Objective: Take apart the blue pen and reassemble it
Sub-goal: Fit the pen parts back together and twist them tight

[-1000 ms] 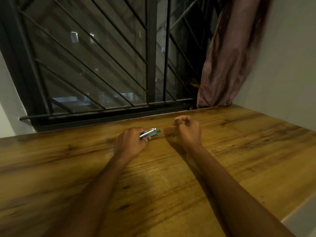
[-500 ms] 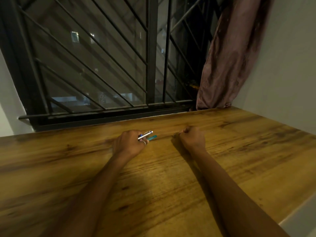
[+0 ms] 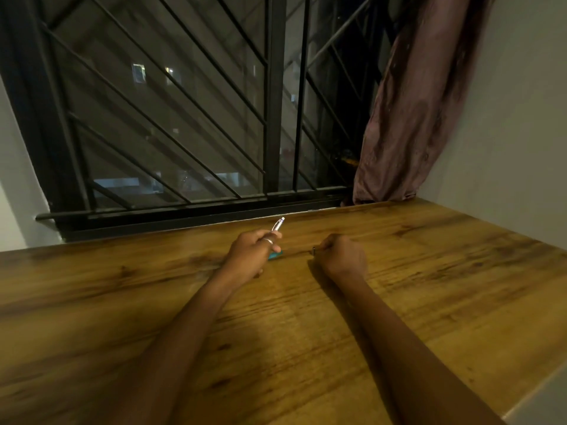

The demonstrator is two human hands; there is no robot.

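My left hand (image 3: 250,256) grips a silver pen part (image 3: 277,225) that sticks up and away toward the window. A teal-blue pen piece (image 3: 275,256) pokes out just under that hand's fingers, low against the wooden table (image 3: 429,286); whether the hand holds it or it lies on the wood I cannot tell. My right hand (image 3: 343,257) rests on the table as a closed fist, with a small dark pen part (image 3: 314,250) showing at its fingertips. The two hands are a short gap apart.
A barred window (image 3: 184,133) runs along the table's far edge. A dusty pink curtain (image 3: 414,102) hangs at the far right corner beside a pale wall (image 3: 506,118). The table's near right edge (image 3: 537,391) cuts across the lower right.
My left hand has tilted the silver part from nearly level to pointing up toward the window. My right hand has lowered onto the table and stayed closed. The teal piece now sits lower, under the left fingers.
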